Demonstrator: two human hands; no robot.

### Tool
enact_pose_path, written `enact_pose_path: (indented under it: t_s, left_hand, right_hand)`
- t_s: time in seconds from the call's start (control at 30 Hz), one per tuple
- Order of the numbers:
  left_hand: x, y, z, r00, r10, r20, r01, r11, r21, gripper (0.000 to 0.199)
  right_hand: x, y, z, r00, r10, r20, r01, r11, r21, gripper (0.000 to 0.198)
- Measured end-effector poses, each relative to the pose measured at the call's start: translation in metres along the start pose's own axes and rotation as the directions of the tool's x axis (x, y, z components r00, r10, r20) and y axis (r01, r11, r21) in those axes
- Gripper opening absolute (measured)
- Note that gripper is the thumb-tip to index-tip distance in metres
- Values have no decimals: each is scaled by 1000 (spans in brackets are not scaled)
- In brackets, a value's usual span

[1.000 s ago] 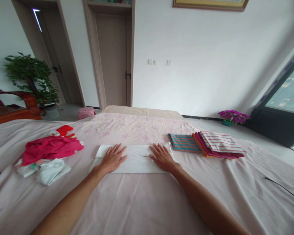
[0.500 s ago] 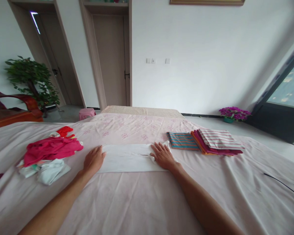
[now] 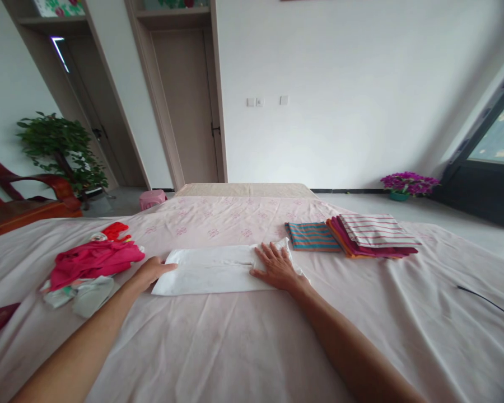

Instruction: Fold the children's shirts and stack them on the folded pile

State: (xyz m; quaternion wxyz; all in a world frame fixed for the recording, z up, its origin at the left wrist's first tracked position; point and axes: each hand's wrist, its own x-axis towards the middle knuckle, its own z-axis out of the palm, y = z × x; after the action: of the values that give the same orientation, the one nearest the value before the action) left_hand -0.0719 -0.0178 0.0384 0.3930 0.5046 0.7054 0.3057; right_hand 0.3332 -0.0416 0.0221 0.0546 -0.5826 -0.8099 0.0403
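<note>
**Two Hands on a White Cloth**

The left hand [image 3: 153, 271] grips one end of the white cloth [image 3: 212, 272], thumb on top, with its fingers hidden, seemingly under the edge. The right hand [image 3: 276, 267] holds nothing; it presses flat on the other end, fingers spread. The folded cloth lies on the pink sheet [image 3: 222, 347], stretching between both hands.

If the left hand tugs too hard, the cloth could slip from under the right palm and its layers could slide apart. If the right hand pushes sideways, the small crease by its thumb could bunch up. A striped cloth [image 3: 313, 237] lies just past the right hand, so a careless bump could push it crooked.
</note>
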Motion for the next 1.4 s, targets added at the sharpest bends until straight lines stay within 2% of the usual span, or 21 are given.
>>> enact_pose_path:
  t_s: [0.1,0.23,0.37,0.5,0.67,0.83,1.03,1.17,1.3,1.37,1.4]
  left_hand:
    - [-4,5,-2,992,-24,124,30,998,-51,36]
    - [-12,21,-2,989,71,132,-47,983,-175,46]
    - [-23,53,9,980,123,159,-77,960,-269,54]
    - [-36,90,41,944,205,260,-112,936,-334,59]
    - [-44,117,100,933,238,270,-158,945,-288,48]
    - [-40,121,153,935,297,193,-264,948,-179,28]
    - [-32,113,191,940,305,152,-288,950,-124,28]
    - [-34,105,199,939,309,148,-294,949,-115,35]
    - [-38,100,191,938,324,121,-311,943,-118,44]
    - [-40,98,184,915,399,56,-397,917,-38,44]
    - [-40,96,181,886,463,26,-463,885,48,43]
  right_hand:
    - [-2,0,3,1000,-5,-10,6,1000,11,88]
    - [-1,2,7,1000,-15,-27,15,1000,17,88]
    - [0,4,8,999,-25,-36,26,999,19,87]
    - [-2,4,8,997,-35,-62,36,999,21,85]
    - [-2,5,9,995,-40,-88,42,999,20,83]
    - [-2,4,10,996,-29,-87,31,999,25,84]
    - [-3,5,13,992,-34,-123,38,999,32,85]
    - [-4,5,14,988,-38,-148,42,999,21,77]
    - [-3,5,11,988,-35,-154,40,999,34,63]
    - [-2,5,8,984,-9,-180,20,998,60,54]
    - [-2,6,7,980,23,-198,-8,997,76,51]
